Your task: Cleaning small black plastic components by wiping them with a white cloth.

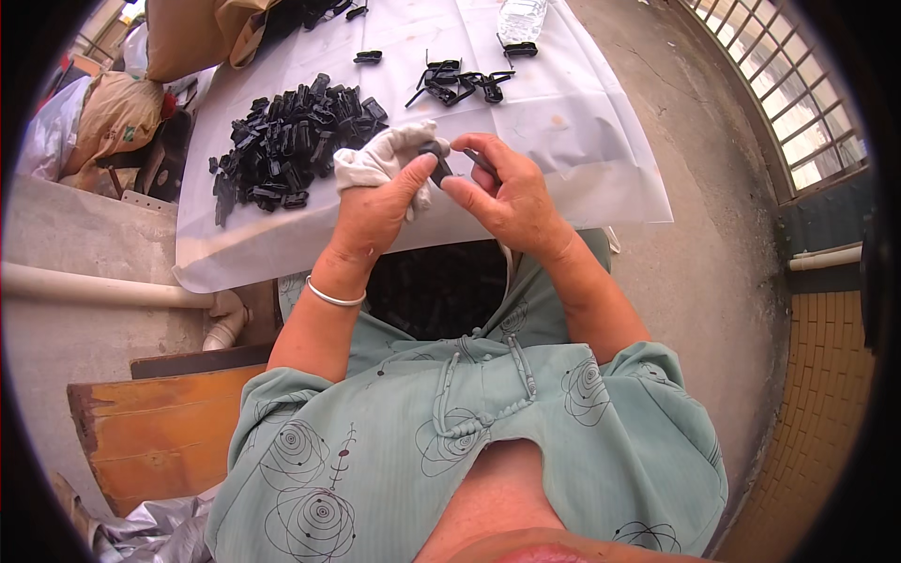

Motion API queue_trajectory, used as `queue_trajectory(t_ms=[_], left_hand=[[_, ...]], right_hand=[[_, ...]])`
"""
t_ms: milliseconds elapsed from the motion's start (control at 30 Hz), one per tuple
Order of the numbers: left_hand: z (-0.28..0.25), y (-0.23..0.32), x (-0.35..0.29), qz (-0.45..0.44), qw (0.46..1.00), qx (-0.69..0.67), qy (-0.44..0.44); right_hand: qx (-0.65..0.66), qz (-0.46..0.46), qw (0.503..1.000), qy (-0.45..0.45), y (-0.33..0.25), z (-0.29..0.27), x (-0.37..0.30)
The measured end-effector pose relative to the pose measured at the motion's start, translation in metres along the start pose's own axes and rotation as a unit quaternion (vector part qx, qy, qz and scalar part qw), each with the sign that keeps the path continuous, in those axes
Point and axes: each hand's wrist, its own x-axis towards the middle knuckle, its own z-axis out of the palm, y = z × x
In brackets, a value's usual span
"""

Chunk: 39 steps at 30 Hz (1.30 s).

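Note:
My left hand (380,202), its fingers wrapped in a white cloth glove (368,165) with the thumb bare, closes on a small black plastic part (437,169). Close by on the right, my right hand (514,195) pinches a thin dark piece (482,163) between thumb and fingers. The thumb tip of that hand is at the black part. Both hands are raised over the near part of the white-covered table (601,178). Just beyond the left hand lies a heap of black plastic parts (291,136). A dark hollow with many blurred black pieces (436,291) lies on my lap.
Several black parts with straps (460,83) lie farther back, near a clear plastic bottle (522,21). One black part (368,57) sits apart. Brown bags (117,122) stand at the left. A white pipe (103,286) and an orange-brown board (160,427) are lower left; a barred window (784,84) is at right.

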Motion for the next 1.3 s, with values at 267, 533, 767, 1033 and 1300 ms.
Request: queue_trajectory(t_ms=[267, 533, 767, 1033, 1300], left_hand=[[0.012, 0.005, -0.007, 0.028, 0.999, -0.037, 0.026], [0.009, 0.003, -0.013, 0.057, 0.987, -0.146, -0.027], [0.008, 0.009, -0.016, 0.036, 0.986, -0.161, -0.038], [0.006, 0.008, -0.014, 0.072, 0.995, 0.015, 0.074], [0.008, -0.007, -0.013, 0.166, 0.971, 0.159, 0.063]], right_hand=[[0.074, 0.088, 0.991, -0.063, 0.004, 0.012, -0.007], [0.245, 0.124, 0.961, -0.037, -0.011, 0.021, -0.011], [0.226, 0.133, 0.964, -0.037, -0.013, 0.023, -0.014], [-0.037, 0.07, 0.995, -0.055, -0.007, 0.013, -0.014], [-0.045, -0.04, 0.995, -0.082, -0.003, 0.01, 0.005]])
